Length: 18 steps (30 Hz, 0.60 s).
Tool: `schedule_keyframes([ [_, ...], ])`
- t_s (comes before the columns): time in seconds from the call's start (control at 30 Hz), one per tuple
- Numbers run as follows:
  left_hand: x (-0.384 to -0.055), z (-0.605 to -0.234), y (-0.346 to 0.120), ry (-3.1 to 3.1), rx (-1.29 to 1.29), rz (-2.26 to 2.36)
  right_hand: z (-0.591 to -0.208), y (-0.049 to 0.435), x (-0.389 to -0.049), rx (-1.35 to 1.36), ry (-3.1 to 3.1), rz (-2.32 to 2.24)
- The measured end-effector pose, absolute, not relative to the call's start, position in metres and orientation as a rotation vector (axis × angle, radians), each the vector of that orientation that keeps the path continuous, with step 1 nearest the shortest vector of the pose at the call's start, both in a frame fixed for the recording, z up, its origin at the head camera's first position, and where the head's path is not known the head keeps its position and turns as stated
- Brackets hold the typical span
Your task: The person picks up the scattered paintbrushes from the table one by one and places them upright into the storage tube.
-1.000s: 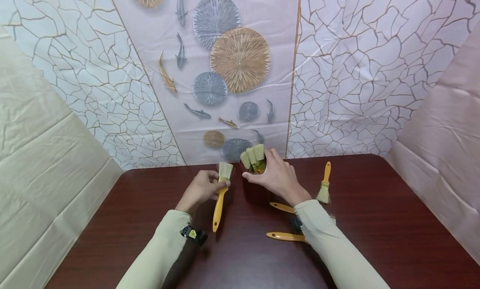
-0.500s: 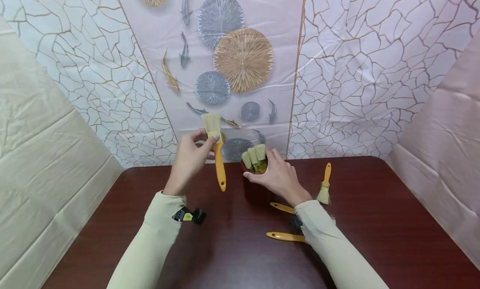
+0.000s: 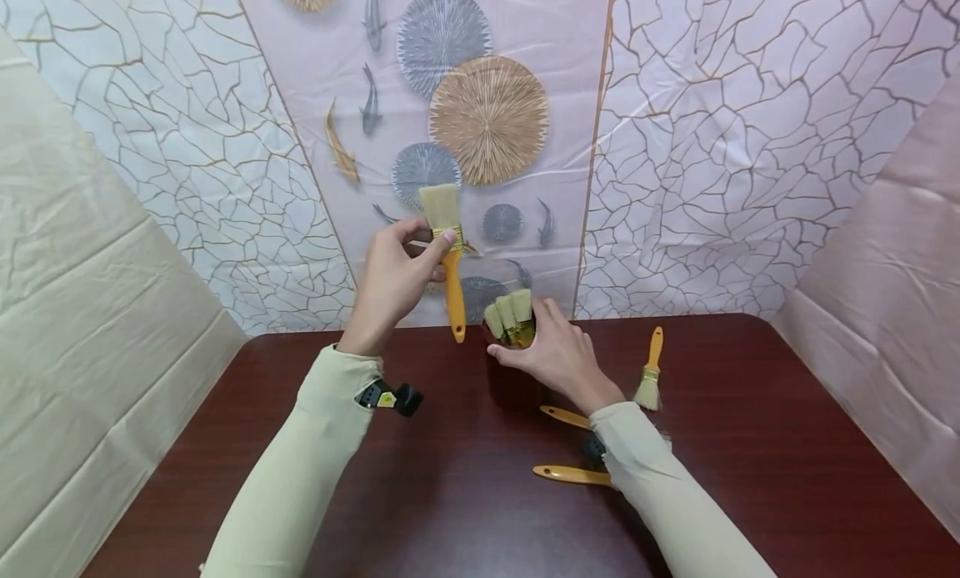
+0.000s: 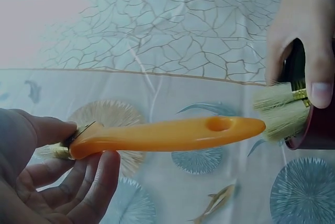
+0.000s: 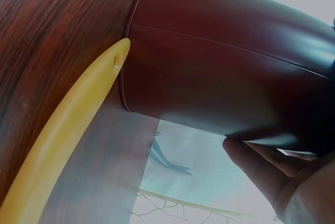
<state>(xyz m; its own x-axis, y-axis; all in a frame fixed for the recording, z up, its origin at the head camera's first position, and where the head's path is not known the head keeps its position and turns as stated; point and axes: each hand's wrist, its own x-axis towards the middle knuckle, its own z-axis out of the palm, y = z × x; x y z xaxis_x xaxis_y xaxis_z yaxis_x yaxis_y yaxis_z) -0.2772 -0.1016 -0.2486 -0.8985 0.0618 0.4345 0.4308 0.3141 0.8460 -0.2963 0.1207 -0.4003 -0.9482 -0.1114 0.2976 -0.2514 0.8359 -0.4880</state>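
My left hand (image 3: pixel 401 269) pinches a paintbrush (image 3: pixel 454 290) at its metal band, held up in the air with pale bristles on top and the yellow handle hanging down. To its right, a dark red cup (image 3: pixel 513 386) stands on the table, several paintbrushes (image 3: pixel 512 318) in it with bristles upward. My right hand (image 3: pixel 555 353) grips the cup near its rim, thumb on the near left side. In the left wrist view the handle's end (image 4: pixel 235 127) points toward the bristles in the cup. The right wrist view shows the cup's smooth side (image 5: pixel 209 72) close up.
On the dark wood table (image 3: pixel 465 495), a paintbrush (image 3: pixel 650 369) lies right of the cup. Two more yellow handles, an upper one (image 3: pixel 564 416) and a lower one (image 3: pixel 572 475), stick out from under my right forearm. A patterned cloth (image 3: pixel 712 186) hangs behind the table.
My left hand has lifted the paintbrush from low over the table, and in the last half second moved it slightly right and higher. My right hand stays on the cup.
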Motion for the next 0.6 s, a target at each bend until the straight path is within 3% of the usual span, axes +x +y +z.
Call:
schedule_keyframes([
  [0.33, -0.283, -0.237, -0.086, -2.305, -0.473, -1.591, -0.399, 0.122, -0.297, 0.285, -2.748, 0.788],
  [0.6, -0.289, -0.257, -0.076, -2.325, -0.552, -1.551, -0.401, 0.12, -0.296, 0.286, -2.757, 0.763],
])
